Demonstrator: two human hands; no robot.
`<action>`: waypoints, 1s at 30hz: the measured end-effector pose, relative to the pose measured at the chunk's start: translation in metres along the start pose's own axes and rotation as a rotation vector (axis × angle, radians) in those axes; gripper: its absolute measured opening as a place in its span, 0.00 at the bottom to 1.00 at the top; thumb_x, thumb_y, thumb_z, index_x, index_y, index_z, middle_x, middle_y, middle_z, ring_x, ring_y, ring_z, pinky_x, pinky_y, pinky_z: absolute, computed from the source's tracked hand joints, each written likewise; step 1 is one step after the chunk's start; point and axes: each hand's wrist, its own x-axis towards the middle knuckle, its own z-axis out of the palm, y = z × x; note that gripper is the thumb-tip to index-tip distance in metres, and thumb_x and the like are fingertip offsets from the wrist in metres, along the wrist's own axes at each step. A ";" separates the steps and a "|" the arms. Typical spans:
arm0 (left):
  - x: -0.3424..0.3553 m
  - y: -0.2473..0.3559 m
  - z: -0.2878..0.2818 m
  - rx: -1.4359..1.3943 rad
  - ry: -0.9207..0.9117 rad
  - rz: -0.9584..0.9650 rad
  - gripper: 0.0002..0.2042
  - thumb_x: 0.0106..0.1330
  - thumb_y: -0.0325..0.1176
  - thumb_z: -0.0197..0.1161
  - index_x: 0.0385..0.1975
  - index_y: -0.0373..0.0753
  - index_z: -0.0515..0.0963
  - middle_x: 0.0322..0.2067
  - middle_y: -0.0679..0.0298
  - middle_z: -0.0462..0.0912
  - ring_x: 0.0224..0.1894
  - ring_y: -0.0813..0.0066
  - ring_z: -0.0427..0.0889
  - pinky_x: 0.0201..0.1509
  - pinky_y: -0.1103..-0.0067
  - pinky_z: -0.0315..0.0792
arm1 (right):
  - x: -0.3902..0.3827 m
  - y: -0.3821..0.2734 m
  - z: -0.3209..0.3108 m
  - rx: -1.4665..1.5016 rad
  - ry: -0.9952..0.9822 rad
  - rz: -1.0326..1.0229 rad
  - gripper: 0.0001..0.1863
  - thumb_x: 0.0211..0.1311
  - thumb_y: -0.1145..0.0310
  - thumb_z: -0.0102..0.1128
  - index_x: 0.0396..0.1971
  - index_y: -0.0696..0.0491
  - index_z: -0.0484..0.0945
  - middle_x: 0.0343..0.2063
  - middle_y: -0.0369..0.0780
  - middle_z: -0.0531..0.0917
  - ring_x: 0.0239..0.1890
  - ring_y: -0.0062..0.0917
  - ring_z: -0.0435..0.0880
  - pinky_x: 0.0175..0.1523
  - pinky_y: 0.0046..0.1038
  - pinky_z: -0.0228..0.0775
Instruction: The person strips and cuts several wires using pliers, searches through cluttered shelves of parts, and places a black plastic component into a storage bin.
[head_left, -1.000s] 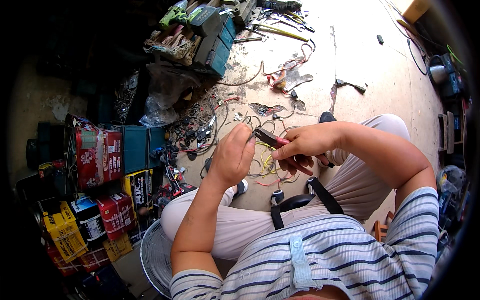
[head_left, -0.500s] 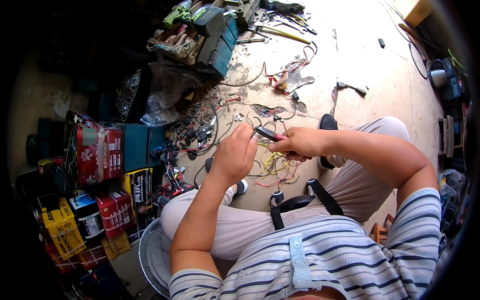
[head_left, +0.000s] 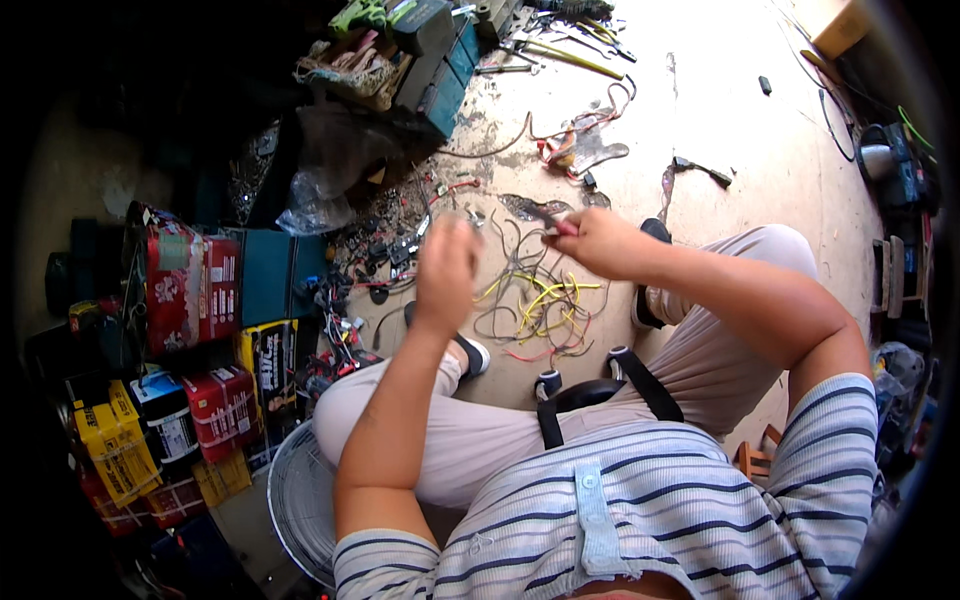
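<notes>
Right hand (head_left: 605, 243) is gripping the pliers (head_left: 562, 227), which are now standing clear of the left hand (head_left: 450, 265): tool contact there is off. Left is blurring, can't tell if pinching. Yellow wires (head_left: 580, 286) are lying between hands, bodyward.

The shirt (head_left: 690, 490) is pale, dark-striped; its placket (head_left: 597, 535) is light blue, buttoned; trousers (head_left: 470, 440) are beige; shoes (head_left: 649, 309) are dark.

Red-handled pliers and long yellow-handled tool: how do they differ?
The pliers are held up in the right hand; the yellow-handled tool lies on the floor. The pliers' grip is red, the tool's yellow. The pliers look blurred, the tool sharper. Both have coloured handles.
</notes>
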 end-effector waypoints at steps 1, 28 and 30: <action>0.006 0.008 -0.004 -0.301 0.058 -0.054 0.12 0.69 0.39 0.43 0.24 0.42 0.64 0.23 0.68 0.67 0.14 0.81 0.58 0.19 0.83 0.55 | 0.005 0.004 -0.002 0.049 0.003 0.011 0.20 0.58 0.52 0.54 0.28 0.58 0.77 0.21 0.47 0.79 0.24 0.38 0.77 0.34 0.37 0.68; 0.024 0.067 -0.026 -1.559 0.055 0.109 0.15 0.69 0.37 0.44 0.18 0.44 0.59 0.14 0.73 0.55 0.11 0.84 0.44 0.15 0.84 0.42 | 0.008 -0.015 0.016 1.304 -0.227 0.240 0.11 0.62 0.62 0.47 0.23 0.50 0.69 0.18 0.32 0.74 0.19 0.19 0.72 0.23 0.24 0.66; 0.027 0.068 -0.033 -1.627 0.039 0.129 0.15 0.69 0.36 0.45 0.17 0.43 0.58 0.14 0.73 0.55 0.11 0.84 0.44 0.15 0.84 0.42 | 0.009 -0.013 0.028 1.361 -0.200 0.249 0.11 0.61 0.62 0.47 0.22 0.50 0.68 0.20 0.34 0.76 0.18 0.20 0.72 0.21 0.25 0.66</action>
